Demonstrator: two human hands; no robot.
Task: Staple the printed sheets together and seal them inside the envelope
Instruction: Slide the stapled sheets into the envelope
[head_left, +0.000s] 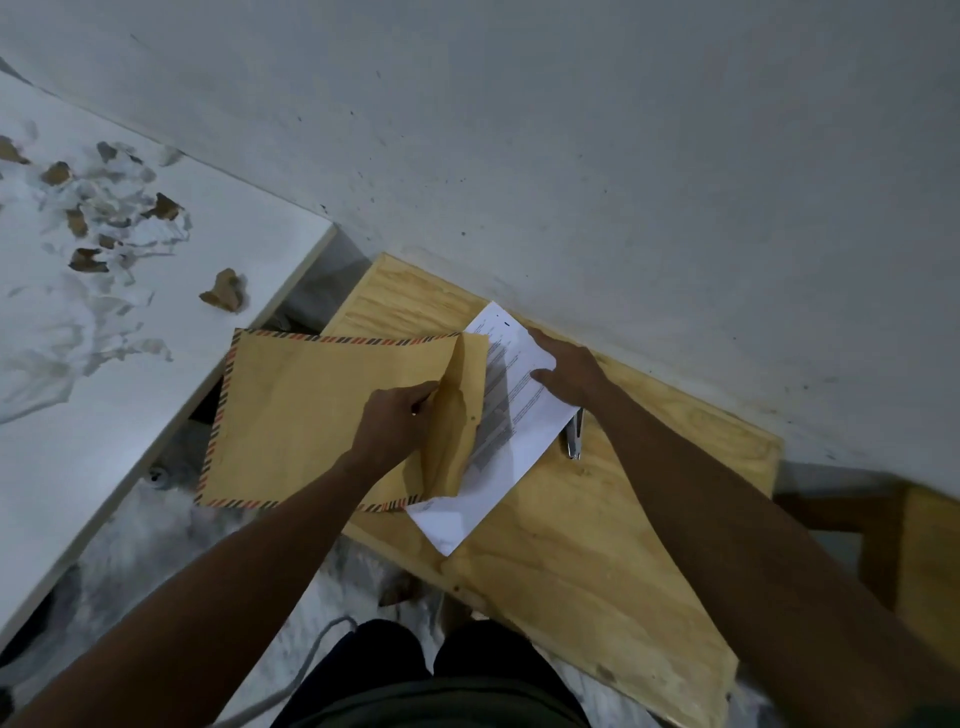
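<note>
Scraps (93, 218): lying torn, white and brown, on the white board (156, 364) at far left.
Envelope (311, 415): lying across the gap between the white board and the wooden board (597, 545), mouth facing right, flap lifted.
Left hand (395, 431): gripping the envelope's mouth edge, fingers curled, holding it open.
Sheets (524, 405): lying on the wooden board, left part sitting inside the envelope mouth.
Right hand (571, 374): pressing flat on the sheets, fingers spread, grasping nothing.
Stapler (574, 436): lying just beside the sheets' right edge, partly covered.
</note>
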